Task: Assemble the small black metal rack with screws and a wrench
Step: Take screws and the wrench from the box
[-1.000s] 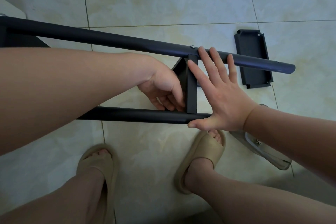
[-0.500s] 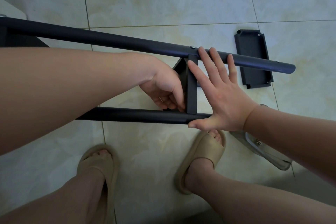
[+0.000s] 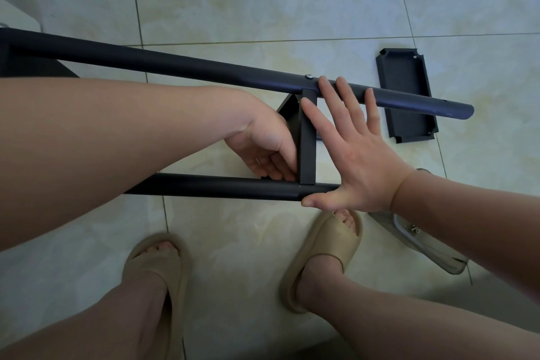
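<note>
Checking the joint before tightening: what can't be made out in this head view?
- Head view: what the left hand holds or turns at the lower tube, hidden by the hand and the crossbar.
- The upper tube: left end cut off by the frame edge.
- The clear bag: contents too small, partly behind the right forearm.

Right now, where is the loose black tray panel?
Head view, upper right: the black tray panel lies flat on the floor tiles beyond the right hand, crossed by the far tube.
</note>
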The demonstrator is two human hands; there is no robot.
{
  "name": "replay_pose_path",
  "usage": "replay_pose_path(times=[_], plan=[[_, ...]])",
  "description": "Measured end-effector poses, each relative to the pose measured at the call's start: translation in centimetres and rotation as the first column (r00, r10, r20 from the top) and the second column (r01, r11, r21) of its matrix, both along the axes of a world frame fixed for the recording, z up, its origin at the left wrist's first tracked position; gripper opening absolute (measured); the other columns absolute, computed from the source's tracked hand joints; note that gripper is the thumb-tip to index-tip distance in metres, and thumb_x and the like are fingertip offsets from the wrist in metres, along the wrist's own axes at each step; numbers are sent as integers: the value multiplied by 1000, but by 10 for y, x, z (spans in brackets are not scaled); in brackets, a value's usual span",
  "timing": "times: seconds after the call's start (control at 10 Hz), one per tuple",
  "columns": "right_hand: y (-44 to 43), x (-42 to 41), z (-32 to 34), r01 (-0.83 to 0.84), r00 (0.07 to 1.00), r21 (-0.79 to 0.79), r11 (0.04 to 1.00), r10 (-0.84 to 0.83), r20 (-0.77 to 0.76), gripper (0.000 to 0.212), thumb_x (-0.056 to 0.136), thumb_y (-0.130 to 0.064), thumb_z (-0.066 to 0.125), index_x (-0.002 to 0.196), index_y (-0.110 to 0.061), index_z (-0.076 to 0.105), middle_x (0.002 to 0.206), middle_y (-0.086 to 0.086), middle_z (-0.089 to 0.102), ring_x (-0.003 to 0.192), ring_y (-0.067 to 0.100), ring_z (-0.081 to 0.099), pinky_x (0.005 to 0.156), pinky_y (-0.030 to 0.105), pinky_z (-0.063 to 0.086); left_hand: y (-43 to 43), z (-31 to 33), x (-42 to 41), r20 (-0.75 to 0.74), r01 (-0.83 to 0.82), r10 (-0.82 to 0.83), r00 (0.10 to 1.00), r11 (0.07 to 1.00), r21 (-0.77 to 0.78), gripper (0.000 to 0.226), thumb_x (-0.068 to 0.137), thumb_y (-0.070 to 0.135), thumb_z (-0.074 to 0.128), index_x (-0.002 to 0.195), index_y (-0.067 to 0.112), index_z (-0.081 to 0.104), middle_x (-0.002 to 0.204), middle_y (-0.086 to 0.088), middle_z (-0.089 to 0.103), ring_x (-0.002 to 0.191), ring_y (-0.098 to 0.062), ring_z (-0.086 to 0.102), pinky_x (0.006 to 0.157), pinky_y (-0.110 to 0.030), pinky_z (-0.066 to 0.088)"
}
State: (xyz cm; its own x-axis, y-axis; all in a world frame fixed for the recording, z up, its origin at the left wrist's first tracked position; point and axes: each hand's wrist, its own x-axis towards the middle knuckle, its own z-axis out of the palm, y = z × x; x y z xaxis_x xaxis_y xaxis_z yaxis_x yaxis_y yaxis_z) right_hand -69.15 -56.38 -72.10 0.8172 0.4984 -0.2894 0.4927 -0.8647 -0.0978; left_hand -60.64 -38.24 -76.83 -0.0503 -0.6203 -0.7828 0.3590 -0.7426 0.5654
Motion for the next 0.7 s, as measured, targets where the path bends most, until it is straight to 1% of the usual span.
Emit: replay_pose_path(times=[0.2,0.3,0.4,0.5,0.6,0.7], plan=[[0,0,-1,0,1000,10,1000,0,5,130,68,-95,42,163,-14,5,169,20,-5,155,42,-10,118,72,-3,-1,0,1,0,-23,23,1000,1000,1,9,90,12,68,95,18,72,81,5,72,73,-10,63,75,-25,48],[0,0,0,1,1000,9,1000,-1,5,130,68,-94,42,163,-14,5,169,20,-5,155,42,-10,118,72,-2,2,1,2,-9,-20,20,1000,1000,-5,15,90,8,68,99,18,72,87,5,72,79,-11,63,77,-25,49],[0,0,0,1,1000,9,1000,-1,5,130,68,-94,42,163,-14,5,169,20,-5,155,41,-10,118,72,-3,4,2,4,5,7,-7,1000,1000,18,15,89,13,69,101,22,73,96,5,73,84,-12,64,81,-28,49],[0,0,0,0,1000,5,1000,-1,8,130,68,-95,42,163,-13,6,169,20,-5,155,42,-10,118,72,-3,4,3,3,-27,34,-34,999,999,8,10,89,18,68,94,24,76,94,4,73,80,-14,65,82,-29,49],[0,0,0,0,1000,7,1000,0,8,130,68,-95,42,163,-13,6,169,20,-4,155,42,-9,118,72,-3,1,1,0,-39,15,-15,999,1000,8,7,90,15,67,89,20,73,83,3,71,70,-12,58,74,-25,47],[0,0,0,1,1000,10,1000,-1,9,130,68,-95,41,163,-13,6,169,20,-4,155,42,-9,118,72,-3,0,0,1,-23,-11,12,1000,1000,22,5,90,12,68,89,16,71,76,3,69,63,-9,54,62,-20,46]])
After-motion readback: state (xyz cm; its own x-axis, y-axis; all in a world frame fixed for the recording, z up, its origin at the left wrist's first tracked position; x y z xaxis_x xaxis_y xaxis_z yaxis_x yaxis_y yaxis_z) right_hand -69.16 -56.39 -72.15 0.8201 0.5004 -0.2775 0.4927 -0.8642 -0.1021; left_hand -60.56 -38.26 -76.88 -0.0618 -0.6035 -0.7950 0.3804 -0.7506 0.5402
